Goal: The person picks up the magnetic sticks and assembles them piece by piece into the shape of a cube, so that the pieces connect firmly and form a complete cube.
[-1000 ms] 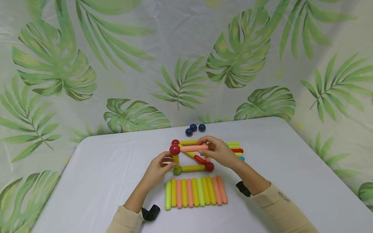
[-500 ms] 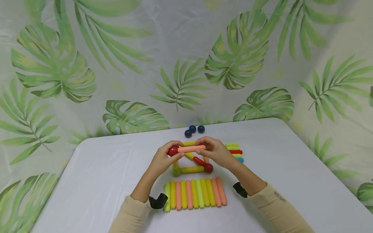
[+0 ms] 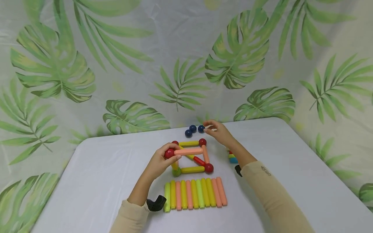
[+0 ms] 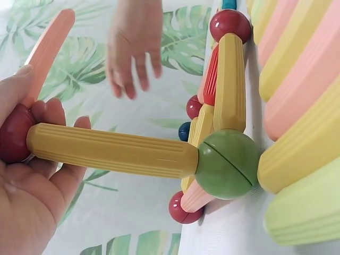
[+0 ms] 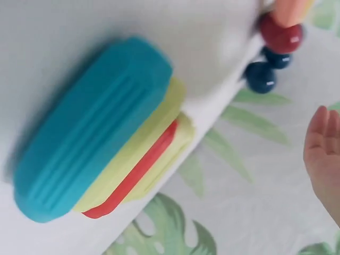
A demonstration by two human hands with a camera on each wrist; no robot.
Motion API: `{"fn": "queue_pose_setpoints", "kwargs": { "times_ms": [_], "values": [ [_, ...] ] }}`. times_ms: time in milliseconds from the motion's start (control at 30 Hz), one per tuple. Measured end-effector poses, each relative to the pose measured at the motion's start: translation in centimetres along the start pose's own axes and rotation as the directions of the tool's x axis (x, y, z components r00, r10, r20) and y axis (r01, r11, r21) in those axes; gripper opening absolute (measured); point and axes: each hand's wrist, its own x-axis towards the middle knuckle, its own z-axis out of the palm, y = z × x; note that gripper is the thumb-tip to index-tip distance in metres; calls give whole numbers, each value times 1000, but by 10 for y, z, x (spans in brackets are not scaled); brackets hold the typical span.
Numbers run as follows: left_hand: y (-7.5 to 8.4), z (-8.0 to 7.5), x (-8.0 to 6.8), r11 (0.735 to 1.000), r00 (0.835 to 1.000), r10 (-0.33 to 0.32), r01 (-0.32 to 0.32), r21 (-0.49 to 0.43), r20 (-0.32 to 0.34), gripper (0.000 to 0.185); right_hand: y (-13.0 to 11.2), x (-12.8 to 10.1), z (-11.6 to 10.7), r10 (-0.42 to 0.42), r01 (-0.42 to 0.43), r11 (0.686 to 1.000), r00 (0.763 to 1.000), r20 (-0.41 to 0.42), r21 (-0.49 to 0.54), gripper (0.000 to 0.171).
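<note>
- Since half a second ago the right hand (image 3: 218, 132) has let go of the salmon stick (image 3: 188, 151) and moved away to the far side of the bench (image 3: 291, 181), where it now reaches toward the three dark blue balls (image 3: 193, 130).
- Its fingers are loosely spread and hold nothing; the fingertips sit just beside the rightmost blue ball, and whether they touch it I cannot tell.
- Left hand (image 3: 163, 161) — it stays on the raised corner of the frame, fingers and thumb curled round the red ball (image 3: 169, 153) that tops the upright yellow stick (image 4: 114, 151).
- That salmon stick juts out level from the red ball toward the right, its far end free in the air above the frame.
- In the left wrist view the upright yellow stick runs from the red ball in the palm down to a green ball (image 4: 227, 163) at the frame's near left corner.
- Flat frame on the bench: yellow sticks at far and near sides, a salmon one on the right, a red and yellow diagonal, red balls at three corners (image 3: 208, 167).
- Nearer the person lies a tight row of yellow, salmon and green sticks (image 3: 195, 193), side by side.
- Right of the frame — a small stack of sticks with a teal one (image 5: 90, 130), partly hidden behind the right forearm in the head view.
</note>
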Motion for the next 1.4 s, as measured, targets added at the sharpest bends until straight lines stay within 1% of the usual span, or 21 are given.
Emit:
{"fn": "queue_pose_setpoints", "kwargs": {
  "times_ms": [67, 133, 200, 300, 467, 533, 633, 700, 800, 933, 967, 1033, 1100, 1167, 1233, 1300, 1400],
  "values": [
    [-1, -1, -2, 1000, 1000, 3, -2, -6, 9, 27, 11, 13, 2, 37, -35, 997, 999, 19, -68, 37],
    [0, -1, -3, 1000, 1000, -3, 3, -14, 20, 27, 20, 23, 5, 58, -52, 989, 997, 45, -138, 39],
    [1, -1, -4, 1000, 999, -9, 10, -23, 35, 26, 26, 31, 8, 78, -64, 979, 994, 69, -194, 40],
    [6, 0, -5, 999, 998, -22, 23, -25, 58, 25, 30, 38, 11, 111, -79, 955, 989, 97, -287, 42],
    [23, 0, -6, 1000, 997, -19, 20, -17, 74, 23, 29, 44, 13, 164, -88, 911, 974, 159, -402, 48],
    [30, -1, -7, 1000, 997, -15, 16, -15, 78, 22, 27, 46, 14, 201, -102, 887, 963, 178, -450, 50],
    [36, -2, -8, 1000, 996, -20, 21, -6, 87, 23, 26, 47, 15, 256, -132, 847, 950, 178, -514, 51],
    [38, -2, -9, 1000, 996, -24, 25, 0, 90, 23, 27, 47, 15, 290, -164, 827, 944, 159, -538, 51],
    [38, -2, -9, 1000, 995, -23, 23, 2, 92, 22, 31, 47, 16, 315, -197, 810, 941, 125, -553, 49],
    [37, -1, -9, 1000, 996, -10, 10, 0, 88, 22, 38, 47, 17, 317, -197, 786, 942, 108, -586, 39],
    [37, -1, -9, 1000, 996, -6, 6, -2, 88, 22, 39, 46, 16, 316, -201, 786, 944, 99, -584, 38],
    [36, -1, -9, 1000, 996, -7, 7, 1, 86, 23, 40, 45, 14, 303, -214, 807, 950, 74, -550, 37],
    [36, 0, -9, 1000, 997, -11, 11, 4, 82, 23, 38, 42, 10, 275, -226, 858, 961, 40, -462, 39],
    [36, 1, -9, 1000, 997, -14, 14, 7, 76, 23, 31, 37, 5, 242, -222, 912, 970, 17, -345, 41],
    [36, 1, -9, 1000, 998, -17, 16, 12, 63, 24, 23, 30, 0, 217, -211, 952, 976, 4, -222, 39],
    [36, 2, -10, 1000, 999, -11, 10, 15, 39, 24, 13, 19, -5, 197, -196, 973, 980, -1, -124, 39],
    [36, 4, -10, 1000, 1000, 2, -2, 13, -9, 24, 0, -2, -10, 147, -147, 989, 989, -5, -25, 44]
  ]
}}
